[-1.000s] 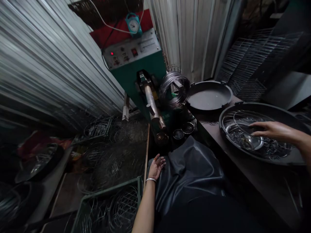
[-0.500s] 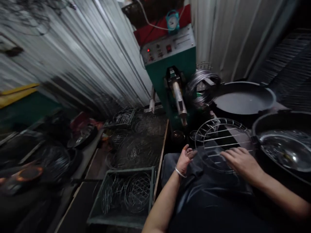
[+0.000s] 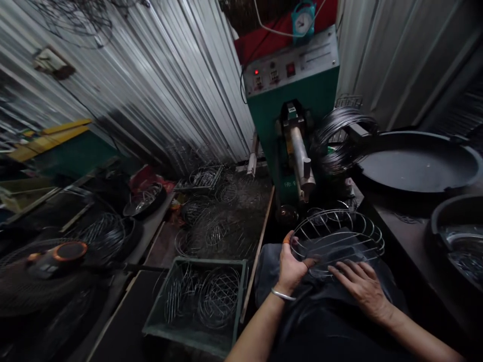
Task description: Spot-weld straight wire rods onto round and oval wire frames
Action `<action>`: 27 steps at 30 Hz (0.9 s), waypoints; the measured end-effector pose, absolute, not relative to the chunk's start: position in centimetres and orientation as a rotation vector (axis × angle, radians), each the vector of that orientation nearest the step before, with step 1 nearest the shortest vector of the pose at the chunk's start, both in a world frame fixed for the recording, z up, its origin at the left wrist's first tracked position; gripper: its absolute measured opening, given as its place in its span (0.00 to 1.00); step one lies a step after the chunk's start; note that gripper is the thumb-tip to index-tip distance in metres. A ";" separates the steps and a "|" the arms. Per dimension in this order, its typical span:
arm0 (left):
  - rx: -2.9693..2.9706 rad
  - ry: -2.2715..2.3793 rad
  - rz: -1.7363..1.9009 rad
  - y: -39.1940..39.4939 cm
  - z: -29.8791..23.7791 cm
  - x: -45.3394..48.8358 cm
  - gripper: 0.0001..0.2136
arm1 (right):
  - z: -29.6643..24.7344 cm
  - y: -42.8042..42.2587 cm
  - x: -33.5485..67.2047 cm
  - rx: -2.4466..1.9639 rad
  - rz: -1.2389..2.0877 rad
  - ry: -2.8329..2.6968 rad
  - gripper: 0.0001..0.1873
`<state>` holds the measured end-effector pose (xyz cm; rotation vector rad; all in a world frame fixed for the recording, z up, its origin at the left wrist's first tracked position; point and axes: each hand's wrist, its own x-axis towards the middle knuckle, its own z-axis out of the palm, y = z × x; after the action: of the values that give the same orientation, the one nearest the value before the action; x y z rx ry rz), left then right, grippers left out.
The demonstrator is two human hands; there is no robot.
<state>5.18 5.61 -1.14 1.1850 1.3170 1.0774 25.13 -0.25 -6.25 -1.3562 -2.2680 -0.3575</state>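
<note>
A round wire basket (image 3: 341,249) of bright metal, with straight parallel bars and a looped rim, lies tilted above my lap. My left hand (image 3: 291,266), with a bangle at the wrist, grips the basket's left edge between thumb and fingers. Along the near edge rests my right hand (image 3: 360,289), its fingers stretched out and slightly apart over the wires. Its thumb is hidden. Just beyond the basket stands a green machine (image 3: 294,120) with a metal arm (image 3: 301,158) pointing toward me.
A green crate (image 3: 196,342) with wire pieces stands at the left. Wire coils (image 3: 345,133) hang beside the machine. At the right are a wide black pan (image 3: 415,166) and a deeper pan (image 3: 433,229) holding metal parts. A wooden board edge (image 3: 260,256) borders my left side.
My left hand has come to the wire basket and taken hold of its left edge. The basket has moved and tilted, with my right hand along its near edge. The camera view has turned left.
</note>
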 end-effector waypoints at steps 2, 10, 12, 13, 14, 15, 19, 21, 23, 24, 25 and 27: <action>1.202 1.298 1.085 5.5 -1.8 5.3 0.41 | -6.8 -0.7 25.2 -1.377 -0.352 -2.249 0.21; 1.162 1.138 1.114 5.6 -4.3 5.1 0.39 | -6.1 -1.8 25.8 -1.227 -0.327 -2.353 0.22; 1.137 1.111 1.115 6.2 -4.9 4.1 0.39 | -4.5 -2.2 26.9 -1.130 -0.176 -2.317 0.19; 1.135 1.100 1.113 6.5 -5.2 3.5 0.39 | -3.6 -2.3 27.6 -1.129 -0.093 -2.247 0.17; 1.144 1.088 1.106 6.8 -5.4 2.9 0.39 | -2.5 -2.3 28.6 -1.171 -0.021 -2.142 0.16; 1.161 1.071 1.088 7.1 -5.5 2.3 0.39 | -1.4 -2.0 29.6 -1.241 0.036 -2.014 0.14; 1.235 0.951 0.958 8.1 -5.1 1.1 0.38 | 2.7 0.9 33.1 -1.603 0.446 -1.665 0.17; 1.293 0.894 0.880 8.6 -4.7 1.2 0.38 | 4.1 2.5 33.6 -1.603 0.805 -1.684 0.20; 1.357 0.852 0.813 9.1 -4.3 1.4 0.38 | 4.8 3.7 33.3 -1.525 1.130 -1.723 0.22; 1.380 0.834 0.789 9.3 -4.2 1.6 0.37 | 5.0 4.0 32.9 -1.486 1.250 -1.727 0.24; 1.396 0.819 0.773 9.6 -4.1 1.7 0.37 | 5.1 4.1 32.5 -1.455 1.348 -1.724 0.25; 1.409 0.804 0.761 10.2 -3.9 1.9 0.36 | 5.2 4.1 31.7 -1.420 1.477 -1.696 0.25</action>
<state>1.86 10.15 -3.87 1.4087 0.8040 0.7610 31.68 4.14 5.17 -1.4199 -1.6956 1.4769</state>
